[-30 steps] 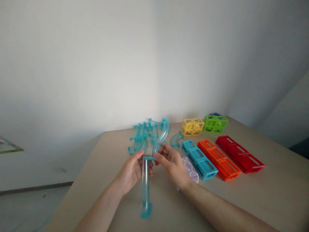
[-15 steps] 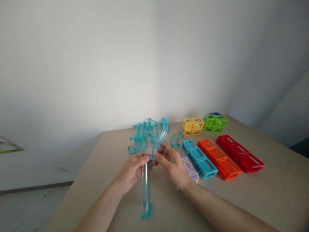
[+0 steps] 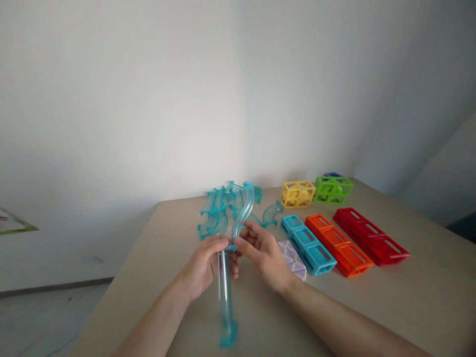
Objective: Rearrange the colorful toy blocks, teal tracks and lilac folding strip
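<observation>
My left hand (image 3: 208, 263) is closed around the upper end of a straight clear-blue tube (image 3: 225, 292), which points down toward me and ends in a teal square connector. A curved, S-shaped clear-blue tube (image 3: 244, 210) rises away from me, its lower end pinched between the thumb and fingers of my right hand (image 3: 262, 253). The two tube ends meet between my hands at a teal connector (image 3: 231, 246). My fingers partly cover that joint, so I cannot tell whether the ends are locked together.
Several clear-blue track pieces (image 3: 211, 218) lie behind my hands, with a curved piece (image 3: 272, 213) beside them. To the right are purple triangle tiles (image 3: 293, 260), blue (image 3: 308, 245), orange (image 3: 338, 244) and red (image 3: 370, 235) frame blocks. Yellow (image 3: 297, 194) and green (image 3: 332, 191) cages stand farther back.
The S-shaped tube's far end has swung slightly left, and the straight tube's near end has moved a little lower and to the right. Both hands keep their grip.
</observation>
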`<state>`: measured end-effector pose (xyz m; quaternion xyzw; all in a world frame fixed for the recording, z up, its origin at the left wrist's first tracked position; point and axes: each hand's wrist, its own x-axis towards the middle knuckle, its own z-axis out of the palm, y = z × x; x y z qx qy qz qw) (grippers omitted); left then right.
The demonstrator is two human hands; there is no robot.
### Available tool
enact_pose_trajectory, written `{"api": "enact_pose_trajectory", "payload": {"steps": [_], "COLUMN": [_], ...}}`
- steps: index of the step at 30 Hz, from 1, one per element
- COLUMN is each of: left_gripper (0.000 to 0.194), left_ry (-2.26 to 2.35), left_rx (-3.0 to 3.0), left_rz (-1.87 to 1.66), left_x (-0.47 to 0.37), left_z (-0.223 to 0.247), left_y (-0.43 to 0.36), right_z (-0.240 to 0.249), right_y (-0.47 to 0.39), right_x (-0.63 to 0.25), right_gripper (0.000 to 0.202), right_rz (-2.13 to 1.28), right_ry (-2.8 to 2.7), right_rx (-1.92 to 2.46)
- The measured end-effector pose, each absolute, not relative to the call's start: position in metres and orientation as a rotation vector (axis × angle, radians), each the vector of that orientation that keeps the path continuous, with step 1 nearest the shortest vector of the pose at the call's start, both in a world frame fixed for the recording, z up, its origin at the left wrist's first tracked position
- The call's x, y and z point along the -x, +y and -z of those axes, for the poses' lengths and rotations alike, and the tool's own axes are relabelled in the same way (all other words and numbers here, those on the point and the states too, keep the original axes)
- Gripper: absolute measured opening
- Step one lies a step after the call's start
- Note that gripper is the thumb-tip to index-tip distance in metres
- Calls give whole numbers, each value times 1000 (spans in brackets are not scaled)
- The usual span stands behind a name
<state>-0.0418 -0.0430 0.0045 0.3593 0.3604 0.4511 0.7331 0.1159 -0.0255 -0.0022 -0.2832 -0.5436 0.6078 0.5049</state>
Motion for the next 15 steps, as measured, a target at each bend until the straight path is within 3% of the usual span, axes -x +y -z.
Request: {"api": "enact_pose_trajectory", "payload": {"steps": [5, 15], "left_gripper": [11, 8], "left_ry": [790, 732], "left_rx": [-816, -759], "left_rz": [-1015, -993], "left_x": [41, 45], "left_z": [-6, -4], "left_y": [-44, -42], "right_z": [9, 14], "right_y": [-25, -23], "right_x": [-115, -114], "right_gripper": [43, 50], "right_rz": [-1373, -1338], "right_ry": [-1398, -1397], "right_rx": [776, 808]}}
